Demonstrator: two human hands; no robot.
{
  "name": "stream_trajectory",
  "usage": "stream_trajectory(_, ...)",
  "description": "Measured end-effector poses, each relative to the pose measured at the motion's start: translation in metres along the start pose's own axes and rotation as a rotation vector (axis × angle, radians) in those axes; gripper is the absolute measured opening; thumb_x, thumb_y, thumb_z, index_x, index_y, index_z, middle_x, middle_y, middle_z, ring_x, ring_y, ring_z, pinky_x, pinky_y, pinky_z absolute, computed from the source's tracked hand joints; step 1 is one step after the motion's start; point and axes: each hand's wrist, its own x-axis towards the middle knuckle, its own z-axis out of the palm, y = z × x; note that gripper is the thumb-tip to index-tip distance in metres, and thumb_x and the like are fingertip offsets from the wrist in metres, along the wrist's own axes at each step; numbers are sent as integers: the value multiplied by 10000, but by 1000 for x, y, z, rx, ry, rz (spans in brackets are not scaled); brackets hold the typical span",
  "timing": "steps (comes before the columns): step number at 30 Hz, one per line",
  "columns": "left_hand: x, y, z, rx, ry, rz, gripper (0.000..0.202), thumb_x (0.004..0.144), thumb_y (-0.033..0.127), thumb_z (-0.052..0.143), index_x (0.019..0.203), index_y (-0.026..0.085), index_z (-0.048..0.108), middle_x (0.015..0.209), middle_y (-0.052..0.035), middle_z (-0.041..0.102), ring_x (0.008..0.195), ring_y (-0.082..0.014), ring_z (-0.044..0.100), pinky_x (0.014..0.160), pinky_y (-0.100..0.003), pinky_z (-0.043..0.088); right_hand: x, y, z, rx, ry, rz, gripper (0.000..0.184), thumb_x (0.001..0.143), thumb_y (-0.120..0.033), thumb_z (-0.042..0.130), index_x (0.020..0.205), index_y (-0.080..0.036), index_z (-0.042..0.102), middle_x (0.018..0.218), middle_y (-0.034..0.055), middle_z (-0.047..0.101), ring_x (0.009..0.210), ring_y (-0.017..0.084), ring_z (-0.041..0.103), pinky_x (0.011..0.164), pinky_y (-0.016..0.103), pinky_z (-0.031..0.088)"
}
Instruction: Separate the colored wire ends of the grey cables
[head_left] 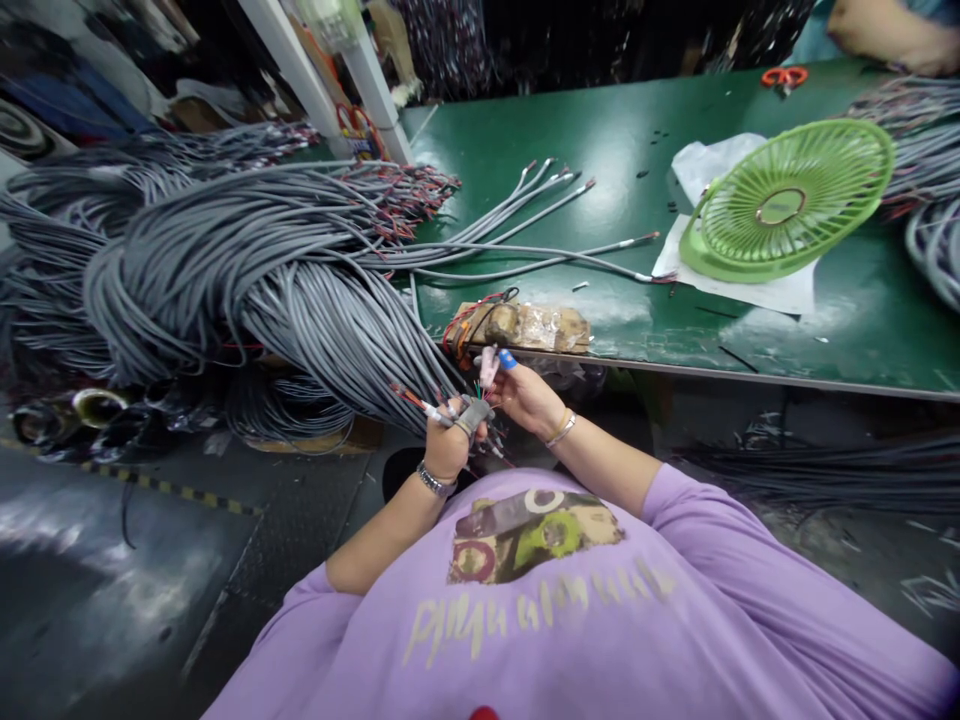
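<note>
My left hand (448, 440) is closed around a grey cable (472, 414) at the table's front edge. Thin coloured wires (481, 392) fan out of the cable's stripped end. Another cable end with orange-red wires (409, 396) sticks out to the left of this hand. My right hand (531, 398) is closed in a pinch at the thin wires; one fingertip has a blue cover and another a pale wrapping. Its fingers partly hide the wire tips. A large bundle of grey cables (322, 320) runs off the table beside my left hand.
A wooden block (566, 330) with clear tape and loose wires lies at the edge of the green table (525, 130). A green fan (787, 205) stands on white paper. Orange-handled scissors (784, 77) lie farther back, near another person's arm (892, 35). More cables (930, 160) lie right.
</note>
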Motion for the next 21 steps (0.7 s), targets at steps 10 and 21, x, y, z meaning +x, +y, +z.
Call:
stream_trajectory(10,-6,0,0,0,11,36,304,745,435,711,613,177,617,479,20,580,428,-83,508,440,-211,395,-5,-5,-2,-33,-53,11,236,879,-393,638,868,-161,684,720,7,639,597,87,515,523,189,412)
stream_trajectory(21,-1,0,3,-57,48,7,328,744,428,711,583,176,577,457,28,562,395,-73,489,397,-192,367,3,-4,1,-41,-10,-3,360,831,-513,678,779,-157,673,693,17,642,586,93,536,497,192,430)
